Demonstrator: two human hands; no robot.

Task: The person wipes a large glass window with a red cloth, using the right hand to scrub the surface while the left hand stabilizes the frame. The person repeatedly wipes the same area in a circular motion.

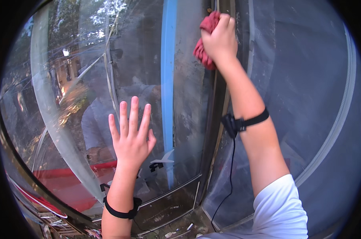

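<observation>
My right hand (223,40) grips a bunched red cloth (203,53) high up, against the edge of a glass pane (188,98) beside its dark metal frame (217,95). Lower and to the left, my left hand (132,143) holds nothing, its fingers spread in front of the same glass. Whether its palm touches the pane I cannot tell. Smudges and pale marks show on the glass near the frame. A blue vertical strip (167,89) runs between my two hands. Dark lettering (156,167) is on the lower pane, partly hidden by my left forearm.
Right of the frame hangs a translucent plastic sheet (305,74) with a curved zipper (338,119). Black straps circle both forearms, and a thin black cable (231,167) dangles from the right one. Litter (171,234) lies on the floor below. Trees and a person reflect in the glass.
</observation>
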